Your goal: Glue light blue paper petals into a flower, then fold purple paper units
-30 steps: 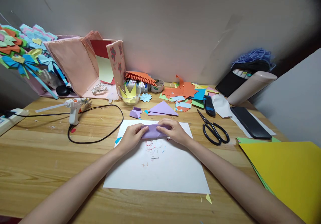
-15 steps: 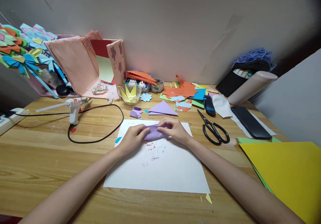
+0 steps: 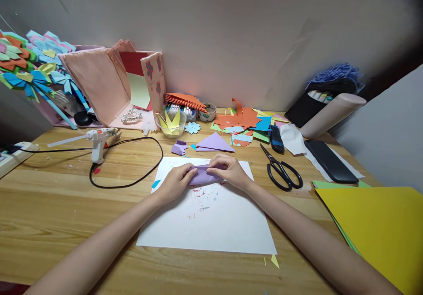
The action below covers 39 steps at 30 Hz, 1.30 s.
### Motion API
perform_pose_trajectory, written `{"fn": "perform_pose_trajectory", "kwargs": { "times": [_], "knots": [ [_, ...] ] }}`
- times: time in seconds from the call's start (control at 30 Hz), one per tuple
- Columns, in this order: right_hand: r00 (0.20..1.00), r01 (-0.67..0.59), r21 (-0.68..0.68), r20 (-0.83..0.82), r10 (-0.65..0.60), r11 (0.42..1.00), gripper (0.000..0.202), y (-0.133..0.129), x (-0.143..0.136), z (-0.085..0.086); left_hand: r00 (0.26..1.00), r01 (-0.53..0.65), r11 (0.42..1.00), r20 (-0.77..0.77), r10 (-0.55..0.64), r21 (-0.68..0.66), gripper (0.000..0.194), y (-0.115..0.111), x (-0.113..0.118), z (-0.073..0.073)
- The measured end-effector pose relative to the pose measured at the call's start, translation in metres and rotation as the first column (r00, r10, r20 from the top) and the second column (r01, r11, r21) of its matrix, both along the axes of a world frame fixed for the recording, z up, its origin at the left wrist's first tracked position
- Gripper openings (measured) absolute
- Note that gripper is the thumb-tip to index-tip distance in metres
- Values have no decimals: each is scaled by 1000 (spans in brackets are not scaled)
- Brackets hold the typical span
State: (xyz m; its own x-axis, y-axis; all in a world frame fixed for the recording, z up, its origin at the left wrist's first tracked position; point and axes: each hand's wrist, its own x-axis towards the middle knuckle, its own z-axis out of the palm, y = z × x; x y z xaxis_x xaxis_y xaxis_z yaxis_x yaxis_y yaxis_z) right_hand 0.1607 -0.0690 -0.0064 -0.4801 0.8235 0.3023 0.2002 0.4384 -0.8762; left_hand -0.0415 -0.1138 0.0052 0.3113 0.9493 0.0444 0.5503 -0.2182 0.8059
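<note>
A folded piece of purple paper [image 3: 203, 176] is held between my two hands, over the upper part of a white sheet [image 3: 211, 229] with coloured marks. My left hand [image 3: 176, 181] pinches its left end, thumb on top. On the right side, my right hand [image 3: 228, 170] grips the paper with thumb and bent fingers; its far edge is partly hidden by the fingers. Just beyond my hands lie a folded purple triangle [image 3: 215, 143] and a small folded purple piece [image 3: 179, 148].
A glue gun [image 3: 98, 143] with a looping black cable lies left. Black-handled scissors [image 3: 280, 169] and a dark phone-like slab [image 3: 330, 160] are right, near yellow sheets [image 3: 376, 224]. Paper scraps [image 3: 241, 121] and a clear bowl [image 3: 171, 125] of yellow paper pieces stand behind.
Both hands stay in nearly the same place. The purple paper between them has shifted slightly, and a fold along its upper side shows a bit more.
</note>
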Motion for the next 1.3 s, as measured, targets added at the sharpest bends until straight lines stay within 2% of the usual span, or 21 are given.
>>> {"fn": "perform_pose_trajectory", "kwargs": {
  "times": [0.4,0.7,0.87,1.13,1.3],
  "knots": [
    [999,15,36,31,-17,999,16,0,0,0,1000,3,999,24,-2,-36,38,0,0,1],
    [999,22,-11,28,-22,1000,14,-2,-1,2,998,17,999,58,-14,-47,37,0,1,1],
    [996,86,-31,29,-85,996,14,-1,0,-1,998,19,999,59,-17,-38,37,-1,1,2],
    [984,101,-203,-123,-128,974,24,5,0,-8,999,-32,999,17,31,21,38,-3,2,2],
    [974,80,-341,-174,-146,937,33,8,1,-9,996,-87,994,23,86,65,37,-2,1,-1]
  ]
}}
